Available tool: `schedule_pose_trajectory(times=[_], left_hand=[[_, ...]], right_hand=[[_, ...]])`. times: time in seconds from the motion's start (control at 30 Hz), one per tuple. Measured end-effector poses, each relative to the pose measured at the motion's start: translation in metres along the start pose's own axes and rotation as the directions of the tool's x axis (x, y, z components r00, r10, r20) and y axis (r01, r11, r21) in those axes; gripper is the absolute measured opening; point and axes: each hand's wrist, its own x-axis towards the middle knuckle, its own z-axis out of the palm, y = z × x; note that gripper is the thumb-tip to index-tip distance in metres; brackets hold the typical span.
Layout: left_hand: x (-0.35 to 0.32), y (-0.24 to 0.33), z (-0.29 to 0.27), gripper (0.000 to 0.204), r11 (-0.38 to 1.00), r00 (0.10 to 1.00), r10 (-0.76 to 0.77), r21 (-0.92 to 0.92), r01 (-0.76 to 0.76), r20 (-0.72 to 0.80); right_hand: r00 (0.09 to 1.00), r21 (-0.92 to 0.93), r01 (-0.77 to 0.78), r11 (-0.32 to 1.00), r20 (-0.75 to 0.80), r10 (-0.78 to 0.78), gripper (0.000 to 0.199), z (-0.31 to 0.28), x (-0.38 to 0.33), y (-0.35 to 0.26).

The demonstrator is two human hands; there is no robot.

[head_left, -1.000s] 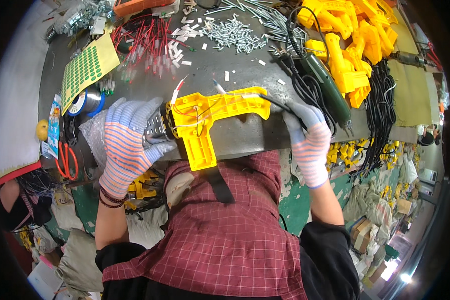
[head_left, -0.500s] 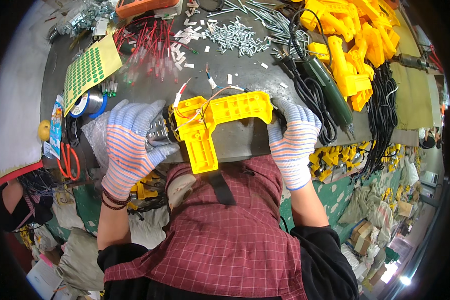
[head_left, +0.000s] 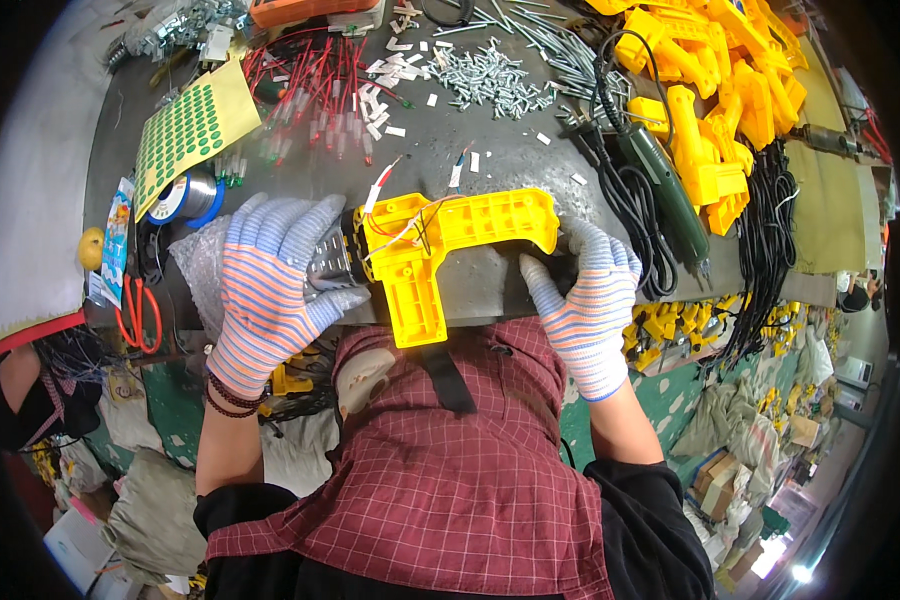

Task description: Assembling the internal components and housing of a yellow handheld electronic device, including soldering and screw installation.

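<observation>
A yellow plastic housing half of a heat gun lies with its ribbed inside up, near the bench's front edge. From its left end juts a slotted metal barrel, and my gloved left hand is closed round it. Red, white and blue wires run out of the housing. My gloved right hand is at the housing's right end, with fingers and thumb curled about something dark that I cannot make out. Both gloves are striped and knitted.
Small screws, red-wired lamps and long metal rods lie at the back. On the right are a green electric screwdriver, yellow housings and black cords. A solder spool and green-dot sticker sheet sit left.
My right hand has shifted slightly down, its thumb now apart from the housing's end. My left hand keeps its hold on the barrel. The whole view has shifted a little.
</observation>
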Motion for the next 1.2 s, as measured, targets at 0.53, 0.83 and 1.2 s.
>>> schedule_pose_trajectory(times=[0.53,0.83,1.2], left_hand=[[-0.091,0.042,-0.007,0.050,0.967,0.875,-0.234,-0.193,0.165,-0.424],[-0.232,-0.056,0.074,0.046,0.254,0.118,-0.964,-0.697,0.670,-0.238],[-0.169,0.051,-0.048,0.014,-0.300,0.582,-0.647,-0.867,0.399,0.492]], right_hand=[[0.997,0.127,0.071,0.989,-0.040,-0.067,0.076,-0.007,-0.001,0.000],[0.941,0.508,0.329,0.796,-0.101,-0.324,0.041,-0.031,-0.007,-0.046],[0.655,0.869,-0.075,0.488,0.412,-0.633,0.053,0.011,-0.041,-0.126]])
